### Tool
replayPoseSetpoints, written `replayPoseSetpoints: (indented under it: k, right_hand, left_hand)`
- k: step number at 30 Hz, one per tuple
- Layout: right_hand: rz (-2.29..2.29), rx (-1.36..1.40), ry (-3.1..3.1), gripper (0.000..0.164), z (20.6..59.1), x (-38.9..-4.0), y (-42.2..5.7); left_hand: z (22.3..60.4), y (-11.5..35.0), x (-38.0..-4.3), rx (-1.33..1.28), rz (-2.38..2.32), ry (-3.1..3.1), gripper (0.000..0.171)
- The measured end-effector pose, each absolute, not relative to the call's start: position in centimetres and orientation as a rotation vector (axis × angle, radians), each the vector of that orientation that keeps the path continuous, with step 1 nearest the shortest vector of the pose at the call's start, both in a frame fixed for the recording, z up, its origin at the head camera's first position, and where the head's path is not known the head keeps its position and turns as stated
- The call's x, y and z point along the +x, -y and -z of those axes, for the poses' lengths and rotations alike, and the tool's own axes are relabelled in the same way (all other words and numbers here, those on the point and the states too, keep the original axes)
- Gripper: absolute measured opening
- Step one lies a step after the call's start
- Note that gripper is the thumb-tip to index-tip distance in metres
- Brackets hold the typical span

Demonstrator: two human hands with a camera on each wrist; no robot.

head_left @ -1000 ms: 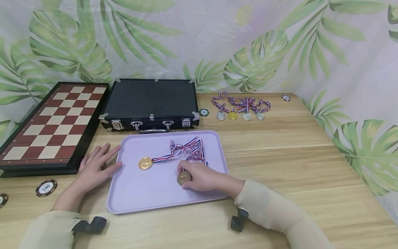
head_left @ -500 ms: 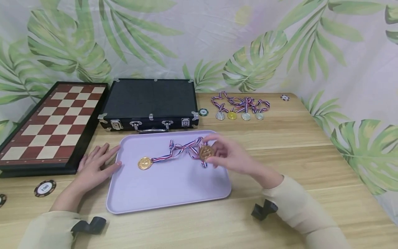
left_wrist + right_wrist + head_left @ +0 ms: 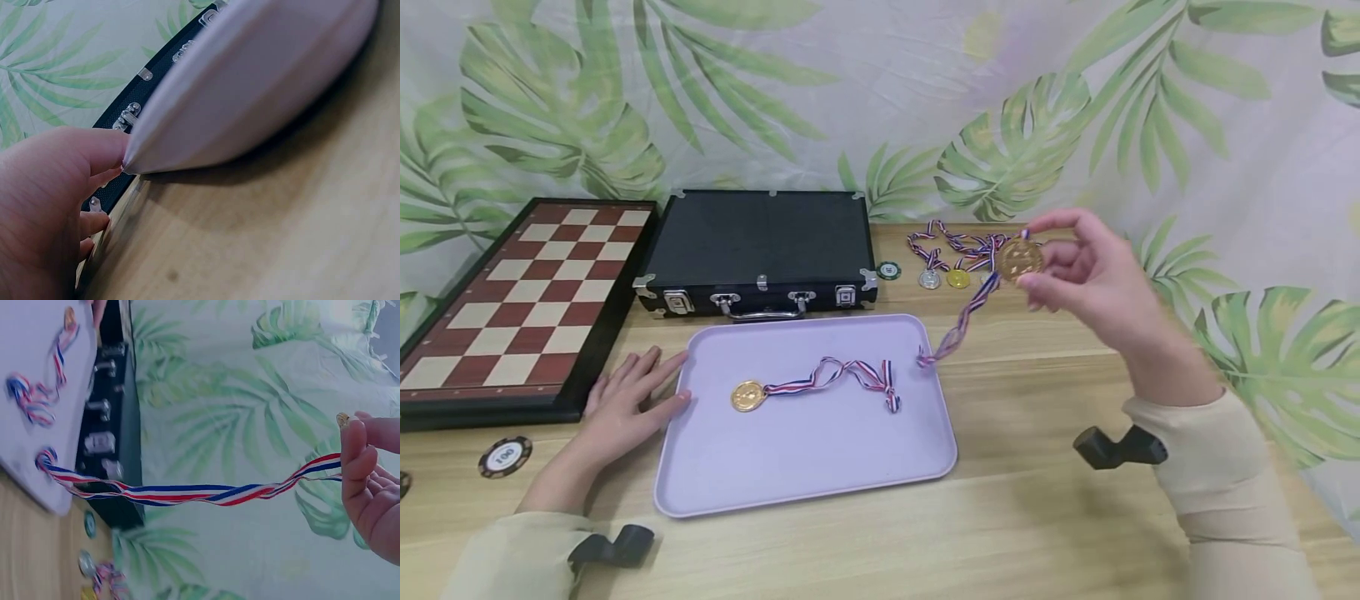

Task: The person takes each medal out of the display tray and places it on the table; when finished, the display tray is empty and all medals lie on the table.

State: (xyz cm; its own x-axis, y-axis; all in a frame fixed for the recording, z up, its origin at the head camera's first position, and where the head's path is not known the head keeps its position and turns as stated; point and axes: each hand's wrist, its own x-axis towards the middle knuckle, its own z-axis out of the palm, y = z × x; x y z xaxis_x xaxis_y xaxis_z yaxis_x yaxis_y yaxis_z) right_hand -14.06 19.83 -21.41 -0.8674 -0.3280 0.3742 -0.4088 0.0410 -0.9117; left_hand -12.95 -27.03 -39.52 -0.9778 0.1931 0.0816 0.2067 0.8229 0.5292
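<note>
Between thumb and forefinger my right hand [image 3: 1097,279] pinches a bronze-toned medal [image 3: 1021,260], raised above the table right of the tray. Its red, white and blue ribbon [image 3: 206,494] trails down to the left, with the knotted end over the tray's right rim. A gold medal [image 3: 748,396] lies on the left part of the lilac tray [image 3: 790,467], its ribbon [image 3: 820,377] stretched to the right. My left hand [image 3: 632,400] rests at the tray's left edge, fingers extended and touching the rim; in the left wrist view the thumb meets the tray's side.
Behind the tray sits a black case [image 3: 760,242] with metal latches. A chessboard [image 3: 535,300] lies at the left, near a poker chip [image 3: 505,457]. Silver [image 3: 929,279] and yellow [image 3: 958,277] medals with ribbons lie at the back right, partly behind my right hand.
My right hand has lifted the bronze-toned medal off the tray and carried it right and up, its ribbon pulling away from the gold medal's ribbon. The left hand stays put.
</note>
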Motion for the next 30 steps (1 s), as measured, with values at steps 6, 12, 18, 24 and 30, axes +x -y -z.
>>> replayPoseSetpoints:
  k: [6, 12, 18, 24, 30]
  right_hand:
    - [-2.144, 0.845, 1.975, 0.038, 20.1, -15.1, -23.5]
    - [-2.169, 0.595, 1.849, 0.035, 18.7, -16.4, -26.8]
    - [-2.205, 0.145, 1.874, 0.036, 17.9, -20.3, -29.5]
    - [-2.083, -0.166, 2.077, 0.045, 17.1, -26.0, -30.3]
    - [-2.005, -0.264, 2.080, 0.046, 17.3, -30.7, -30.7]
  left_hand:
    - [39.5, 26.9, -13.0, -0.328, 0.866, 2.978, 0.060]
    - [39.3, 26.9, -13.0, -0.331, 0.871, 2.980, 0.060]
    - [39.3, 27.1, -12.9, -0.332, 0.871, 2.977, 0.060]
    - [39.3, 27.2, -12.9, -0.338, 0.870, 2.967, 0.060]
    - [39.4, 27.3, -12.8, -0.339, 0.873, 2.967, 0.060]
